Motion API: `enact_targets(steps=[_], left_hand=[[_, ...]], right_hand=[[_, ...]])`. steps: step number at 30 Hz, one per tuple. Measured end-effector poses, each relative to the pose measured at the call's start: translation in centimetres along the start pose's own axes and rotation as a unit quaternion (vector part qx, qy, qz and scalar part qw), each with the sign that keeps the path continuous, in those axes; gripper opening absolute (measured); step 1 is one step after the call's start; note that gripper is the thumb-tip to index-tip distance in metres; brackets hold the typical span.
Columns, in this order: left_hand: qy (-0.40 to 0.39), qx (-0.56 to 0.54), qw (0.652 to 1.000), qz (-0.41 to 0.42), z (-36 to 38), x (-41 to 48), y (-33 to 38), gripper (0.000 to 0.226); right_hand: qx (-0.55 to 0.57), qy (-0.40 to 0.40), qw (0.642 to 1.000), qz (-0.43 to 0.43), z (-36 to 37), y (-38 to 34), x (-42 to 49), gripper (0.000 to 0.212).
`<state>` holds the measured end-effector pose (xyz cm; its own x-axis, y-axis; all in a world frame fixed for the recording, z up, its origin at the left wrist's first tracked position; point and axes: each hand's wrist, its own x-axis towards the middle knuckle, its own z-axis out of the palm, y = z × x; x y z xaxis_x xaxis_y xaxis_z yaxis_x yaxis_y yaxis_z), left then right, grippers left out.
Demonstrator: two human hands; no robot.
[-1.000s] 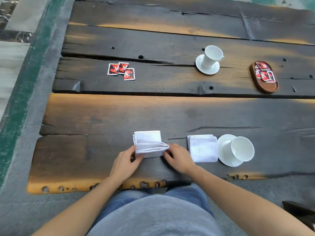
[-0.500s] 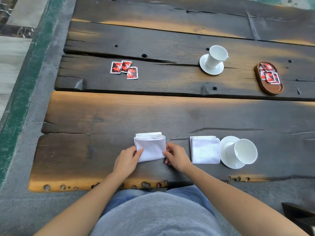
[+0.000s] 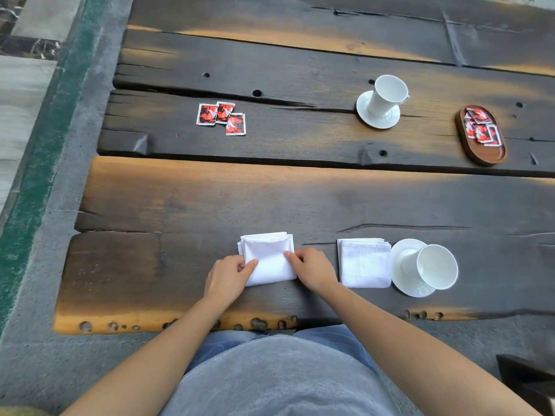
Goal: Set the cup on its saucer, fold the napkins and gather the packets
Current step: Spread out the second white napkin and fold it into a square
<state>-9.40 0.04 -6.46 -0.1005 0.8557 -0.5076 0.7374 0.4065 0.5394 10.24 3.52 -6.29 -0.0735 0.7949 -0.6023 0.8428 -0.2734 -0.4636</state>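
A white napkin [image 3: 269, 256] lies folded into a small square near the table's front edge. My left hand [image 3: 228, 277] pinches its left edge and my right hand [image 3: 312, 267] presses its right edge. To the right lies a second folded napkin [image 3: 364, 262]. Beside that one a white cup [image 3: 432, 265] stands on its saucer [image 3: 404, 250]. Another white cup [image 3: 387, 93] stands on a saucer [image 3: 365, 115] at the far side. Three red packets [image 3: 222, 117] lie loose at the far left. Several more packets [image 3: 480, 126] sit in an oval wooden tray [image 3: 483, 154].
The table is made of dark, rough wooden planks [image 3: 270, 193] with gaps and holes. Grey concrete floor [image 3: 45, 355] shows to the left and below. A dark object [image 3: 528, 382] pokes in at the bottom right corner.
The raised flap of the near napkin has been laid down flat, making a neat square. Both hands have shifted slightly up onto its left and right edges.
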Motion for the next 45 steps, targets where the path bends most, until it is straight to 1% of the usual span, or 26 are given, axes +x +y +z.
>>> enact_targets(steps=[3,7,12,15,16,18,20,22,23,25,27,30,32,36,40,43,45], left_hand=[[0.006,-0.009,1.0,-0.009,-0.1,0.3,0.0,0.051],[0.002,-0.01,1.0,-0.015,-0.3,0.7,-0.1,0.04],[0.011,-0.016,1.0,-0.023,-0.1,0.8,-0.2,0.031],[0.021,-0.056,0.998,-0.029,-0.2,0.5,-0.4,0.017],[0.024,-0.06,0.998,-0.023,-0.2,0.3,-0.6,0.019],[0.043,-0.028,0.998,0.023,-0.2,-0.5,-0.9,0.031],[0.086,0.063,0.988,0.107,-0.2,-1.3,-1.3,0.045],[0.128,0.166,0.957,0.199,-0.4,-1.8,-1.3,0.055],[0.134,0.204,0.941,0.234,-0.6,-1.8,-1.1,0.059],[0.11,0.252,0.923,0.268,-0.7,-1.8,-0.7,0.064],[0.066,0.262,0.925,0.268,-0.6,-1.5,-0.5,0.067],[0.014,0.249,0.941,0.23,0.0,-1.1,-0.9,0.068],[0.014,0.258,0.941,0.217,0.3,-1.1,-1.1,0.07],[0.011,0.276,0.944,0.18,0.8,-1.1,-1.9,0.074],[0.002,0.304,0.942,0.144,0.8,-1.4,-1.7,0.078],[0.025,0.313,0.938,0.149,0.8,-1.6,-1.6,0.077],[0.029,0.316,0.936,0.151,0.8,-1.5,-1.8,0.078]], right_hand=[[-0.019,0.001,1.0,0.016,-0.2,-0.5,0.3,0.05],[-0.026,0.0,0.999,0.028,-0.4,-0.7,0.5,0.052],[-0.018,0.005,0.999,0.031,-0.5,-0.8,0.5,0.053],[0.011,0.025,1.0,0.012,-0.6,-0.5,0.3,0.044],[0.029,0.042,0.999,-0.001,-0.6,-0.3,0.1,0.038],[0.053,0.081,0.994,-0.041,-0.8,0.4,-0.3,0.024],[0.066,0.086,0.991,-0.081,-1.0,0.8,-0.6,0.017],[0.083,0.059,0.99,-0.1,-1.0,1.0,-0.6,0.016],[0.088,0.051,0.989,-0.106,-0.9,0.9,-0.6,0.016],[0.104,0.054,0.986,-0.119,-0.6,0.6,-0.5,0.017],[0.121,0.065,0.983,-0.124,-0.3,0.2,-0.4,0.017],[0.113,0.068,0.983,-0.124,0.0,0.0,-0.3,0.016],[0.098,0.048,0.985,-0.13,0.0,0.0,-0.4,0.019],[0.053,-0.002,0.99,-0.131,0.0,0.2,-0.7,0.036],[0.016,-0.011,0.99,-0.139,-0.1,0.5,-0.9,0.049],[-0.025,-0.017,0.989,-0.146,-0.4,0.5,-0.7,0.05],[-0.033,-0.014,0.989,-0.141,-0.7,0.5,-0.8,0.053]])
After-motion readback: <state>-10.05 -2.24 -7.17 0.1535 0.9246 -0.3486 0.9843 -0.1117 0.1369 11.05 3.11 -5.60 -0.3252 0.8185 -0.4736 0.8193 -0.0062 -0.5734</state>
